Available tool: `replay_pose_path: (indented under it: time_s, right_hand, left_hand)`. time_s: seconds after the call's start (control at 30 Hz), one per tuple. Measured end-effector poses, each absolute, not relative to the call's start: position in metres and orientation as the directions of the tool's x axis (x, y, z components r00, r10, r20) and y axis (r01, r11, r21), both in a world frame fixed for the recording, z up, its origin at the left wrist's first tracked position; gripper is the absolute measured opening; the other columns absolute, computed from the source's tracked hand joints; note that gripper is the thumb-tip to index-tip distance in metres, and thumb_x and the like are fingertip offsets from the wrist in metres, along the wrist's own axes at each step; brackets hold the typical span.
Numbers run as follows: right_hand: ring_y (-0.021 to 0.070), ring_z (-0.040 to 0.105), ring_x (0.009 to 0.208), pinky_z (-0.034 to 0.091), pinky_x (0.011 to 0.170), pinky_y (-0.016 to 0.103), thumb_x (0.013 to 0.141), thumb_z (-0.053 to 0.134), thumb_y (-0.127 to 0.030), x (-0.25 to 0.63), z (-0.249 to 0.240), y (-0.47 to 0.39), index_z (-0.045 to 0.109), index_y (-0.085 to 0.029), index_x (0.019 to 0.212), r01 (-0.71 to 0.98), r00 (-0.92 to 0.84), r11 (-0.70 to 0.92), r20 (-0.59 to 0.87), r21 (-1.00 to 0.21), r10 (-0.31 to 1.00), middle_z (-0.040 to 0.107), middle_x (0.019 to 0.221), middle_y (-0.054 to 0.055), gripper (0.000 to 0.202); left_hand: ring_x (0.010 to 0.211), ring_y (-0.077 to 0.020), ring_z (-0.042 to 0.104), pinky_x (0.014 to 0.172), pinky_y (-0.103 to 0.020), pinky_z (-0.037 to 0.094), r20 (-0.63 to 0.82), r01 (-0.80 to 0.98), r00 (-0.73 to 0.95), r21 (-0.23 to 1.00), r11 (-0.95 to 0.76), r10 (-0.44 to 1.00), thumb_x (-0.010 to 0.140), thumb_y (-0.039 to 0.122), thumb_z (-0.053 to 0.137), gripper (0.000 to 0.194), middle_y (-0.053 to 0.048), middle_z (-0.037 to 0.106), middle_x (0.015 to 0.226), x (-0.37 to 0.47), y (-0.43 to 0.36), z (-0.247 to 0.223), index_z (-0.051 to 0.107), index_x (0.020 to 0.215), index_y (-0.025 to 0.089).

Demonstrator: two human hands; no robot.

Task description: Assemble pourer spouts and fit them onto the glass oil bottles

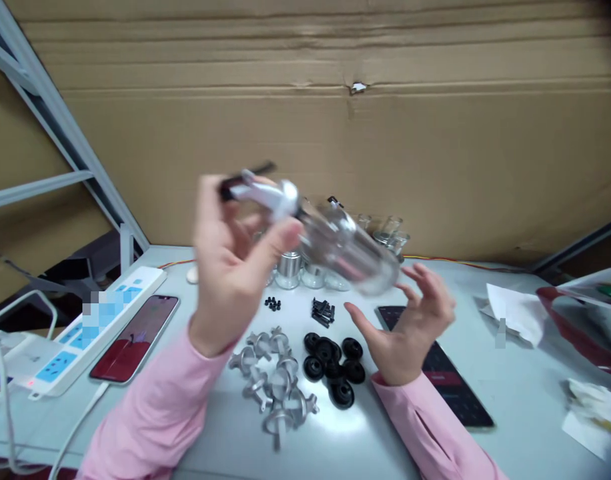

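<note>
A clear glass bottle (pixel 360 260) with a metal spout top and black lever (pixel 250 190) is held tilted in the air, its base toward the right. My left hand (pixel 235 260) is closed around the metal top. Near the base, my right hand (pixel 403 317) has its fingers spread, apart from the glass or barely by it; motion blur hides the exact gap. Below on the table lie silver metal spout parts (pixel 280 380), black round caps (pixel 341 393), black pins (pixel 323 311) and tiny black pieces (pixel 273 304).
Several glass bottles (pixel 288 270) stand at the back against the cardboard wall (pixel 305 133). A power strip (pixel 100 333) and a phone (pixel 135 340) lie at left. A dark phone (pixel 455 387) lies under my right forearm; crumpled paper (pixel 515 313) is at right.
</note>
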State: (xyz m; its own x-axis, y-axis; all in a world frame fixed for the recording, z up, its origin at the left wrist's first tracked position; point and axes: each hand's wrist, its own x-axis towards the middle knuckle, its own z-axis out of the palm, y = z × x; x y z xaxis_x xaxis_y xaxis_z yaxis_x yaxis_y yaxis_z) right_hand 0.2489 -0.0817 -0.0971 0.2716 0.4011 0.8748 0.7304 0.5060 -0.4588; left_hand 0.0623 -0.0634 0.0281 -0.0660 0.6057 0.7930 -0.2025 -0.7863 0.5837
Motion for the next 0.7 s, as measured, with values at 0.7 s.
replay_pose_path:
  time_s: [0.7]
  right_hand:
    - [0.0258, 0.058, 0.092, 0.046, 0.074, 0.037, 0.084, 0.042, -0.047, 0.252, -0.102, -0.078, 0.050, -0.024, 0.090, -0.030, 0.544, 0.473, 0.383, -0.880, 0.747, 0.057, 0.095, 0.007, 0.025]
  left_hand:
    - [0.066, -0.0145, 0.063, 0.086, -0.034, 0.048, 0.280, -0.604, 0.284, 0.795, -0.056, 0.917, 0.082, 0.059, 0.050, 0.051, 0.001, 0.055, 0.052, 0.107, -0.050, -0.031, 0.056, 0.053, 0.018]
